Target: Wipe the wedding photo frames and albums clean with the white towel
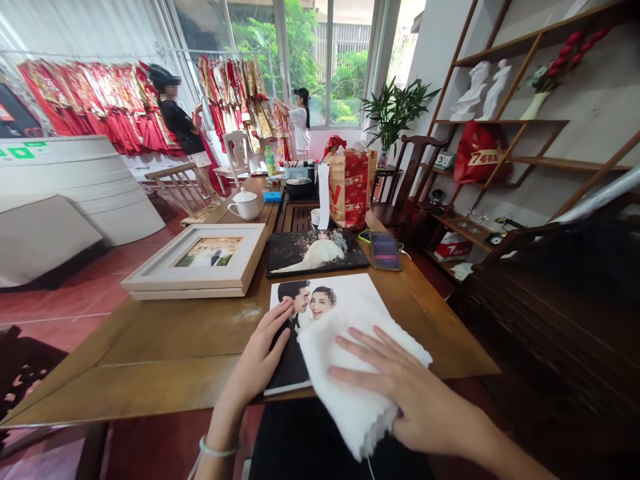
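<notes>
A photo panel [360,290] with a portrait of a couple lies flat at the near edge of the wooden table [200,347]. Its left side is under my left hand [265,347], whose fingers are stretched out and touch the surface. On the panel's right part rests a white cloth [325,367], covering much of the print and hanging over the near edge. My right hand [395,380] presses flat on this cloth with fingers spread. Just beyond lies a darker photo panel [290,252] showing a white gown.
Left stands a pale picture frame [250,267], with a white lidded cup [246,205] behind. A phone [385,251] lies right, near a paper bag [350,187]. Shelves [500,123] line the right wall. Two people stand by red garments [100,100] at the back.
</notes>
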`<state>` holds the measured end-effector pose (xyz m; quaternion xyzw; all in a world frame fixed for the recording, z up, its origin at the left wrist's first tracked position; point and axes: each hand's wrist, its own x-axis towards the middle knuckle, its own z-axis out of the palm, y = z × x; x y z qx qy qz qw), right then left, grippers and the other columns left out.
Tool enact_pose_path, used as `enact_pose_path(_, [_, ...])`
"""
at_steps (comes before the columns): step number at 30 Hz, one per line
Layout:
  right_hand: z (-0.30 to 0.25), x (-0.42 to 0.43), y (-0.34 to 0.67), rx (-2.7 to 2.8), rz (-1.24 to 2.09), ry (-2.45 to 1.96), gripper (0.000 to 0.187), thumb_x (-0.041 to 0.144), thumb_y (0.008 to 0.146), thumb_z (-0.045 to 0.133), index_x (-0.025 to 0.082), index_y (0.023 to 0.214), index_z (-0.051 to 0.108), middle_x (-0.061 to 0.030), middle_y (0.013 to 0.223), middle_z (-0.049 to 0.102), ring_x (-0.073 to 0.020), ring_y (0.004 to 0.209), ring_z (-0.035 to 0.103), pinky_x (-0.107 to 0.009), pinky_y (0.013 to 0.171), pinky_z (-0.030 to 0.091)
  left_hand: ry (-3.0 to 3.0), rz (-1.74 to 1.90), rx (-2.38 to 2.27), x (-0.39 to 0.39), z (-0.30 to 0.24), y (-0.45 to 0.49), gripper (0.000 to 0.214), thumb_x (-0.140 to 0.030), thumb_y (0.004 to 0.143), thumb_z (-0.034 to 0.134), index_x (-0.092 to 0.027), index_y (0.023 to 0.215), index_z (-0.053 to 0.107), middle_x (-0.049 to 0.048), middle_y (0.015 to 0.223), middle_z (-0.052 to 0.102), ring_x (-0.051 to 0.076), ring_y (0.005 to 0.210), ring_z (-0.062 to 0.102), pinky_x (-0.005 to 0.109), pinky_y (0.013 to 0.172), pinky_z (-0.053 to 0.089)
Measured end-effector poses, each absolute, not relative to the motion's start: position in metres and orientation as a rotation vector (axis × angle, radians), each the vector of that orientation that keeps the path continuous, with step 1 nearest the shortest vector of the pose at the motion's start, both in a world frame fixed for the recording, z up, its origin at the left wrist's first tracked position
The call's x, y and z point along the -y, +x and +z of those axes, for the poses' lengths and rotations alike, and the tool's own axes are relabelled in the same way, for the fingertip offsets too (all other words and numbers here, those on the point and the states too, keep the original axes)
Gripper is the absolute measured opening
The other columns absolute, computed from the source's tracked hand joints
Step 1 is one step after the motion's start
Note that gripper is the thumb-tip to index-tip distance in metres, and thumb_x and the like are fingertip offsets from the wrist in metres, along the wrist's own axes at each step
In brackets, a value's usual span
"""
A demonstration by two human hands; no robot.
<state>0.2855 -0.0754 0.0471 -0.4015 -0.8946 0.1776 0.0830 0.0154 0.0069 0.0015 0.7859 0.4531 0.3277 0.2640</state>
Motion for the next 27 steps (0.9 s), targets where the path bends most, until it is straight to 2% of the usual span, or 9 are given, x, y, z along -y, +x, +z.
enact_pose_path(2, [0.046,0.057,0.296,2.625,0.503,-1.301,0.094,0.004,0.056,0.046,0.042,0.141,0.034,0.0067,0.155,0.019,-0.0225,0.142,0.014,-0.05,0.115,0.007,2.125,0.892,-1.214,-0.006,0.003,0.015,0.04,-0.03,0.095,0.04,-0.026,0.134,0.049,0.0044,0.149,0.039,0.021,0.139,0.031,0.043,0.117,0.023])
enact_pose_path(5, [0.043,0.019,0.3,2.511,0.42,-1.525,0.089,0.003,0.06,0.046,0.037,0.141,0.036,0.0016,0.155,0.022,-0.0238,0.142,0.014,-0.052,0.114,0.009,2.133,0.9,-1.203,-0.006,0.004,0.015,0.04,-0.03,0.095,0.039,-0.025,0.133,0.049,0.005,0.148,0.04,0.022,0.139,0.032,0.043,0.116,0.023])
enact_pose_path(9, [0.043,-0.022,0.273,2.313,0.338,-1.838,0.075,0.011,0.072,0.049,0.028,0.144,0.034,-0.0084,0.156,0.018,-0.0344,0.142,0.007,-0.066,0.107,0.008,2.134,0.901,-1.198,-0.005,0.005,0.015,0.04,-0.03,0.095,0.04,-0.025,0.133,0.05,0.005,0.148,0.04,0.022,0.139,0.032,0.044,0.116,0.024])
enact_pose_path(11, [0.045,-0.029,0.253,2.346,0.351,-1.814,0.073,0.016,0.075,0.051,0.028,0.145,0.032,-0.0104,0.156,0.015,-0.0384,0.141,0.003,-0.071,0.103,0.005,2.125,0.909,-1.198,-0.005,0.005,0.015,0.04,-0.03,0.096,0.038,-0.025,0.134,0.049,0.005,0.148,0.04,0.022,0.139,0.032,0.044,0.116,0.023])
enact_pose_path(14, [0.046,-0.018,0.229,2.523,0.355,-1.577,0.08,0.013,0.071,0.052,0.031,0.145,0.029,-0.0094,0.157,0.013,-0.0359,0.142,-0.001,-0.069,0.104,-0.001,2.101,0.924,-1.209,-0.006,0.004,0.016,0.04,-0.03,0.097,0.034,-0.023,0.132,0.051,0.0058,0.147,0.042,0.021,0.138,0.034,0.043,0.117,0.023])
enact_pose_path(19, [0.045,0.036,0.23,2.629,0.37,-1.342,0.094,0.006,0.056,0.048,0.034,0.145,0.03,-0.0036,0.157,0.014,-0.0309,0.143,-0.001,-0.064,0.108,-0.004,2.079,0.93,-1.222,-0.006,0.002,0.015,0.041,-0.03,0.097,0.033,-0.019,0.13,0.054,0.0078,0.147,0.041,0.02,0.138,0.035,0.041,0.117,0.022])
enact_pose_path(24, [0.047,0.067,0.273,2.646,0.446,-1.264,0.1,0.004,0.049,0.041,0.042,0.141,0.033,0.0088,0.154,0.022,-0.0201,0.143,0.011,-0.052,0.115,0.006,2.061,0.942,-1.218,-0.005,0.003,0.014,0.042,-0.03,0.097,0.032,-0.02,0.132,0.052,0.0062,0.146,0.043,0.02,0.137,0.035,0.04,0.117,0.023])
enact_pose_path(27, [0.042,0.06,0.293,2.556,0.339,-1.411,0.096,0.002,0.05,0.04,0.039,0.139,0.039,0.0068,0.152,0.029,-0.021,0.141,0.018,-0.052,0.115,0.011,2.055,0.933,-1.223,-0.005,0.004,0.014,0.042,-0.031,0.097,0.032,-0.019,0.132,0.052,0.0067,0.146,0.043,0.019,0.138,0.034,0.04,0.117,0.022])
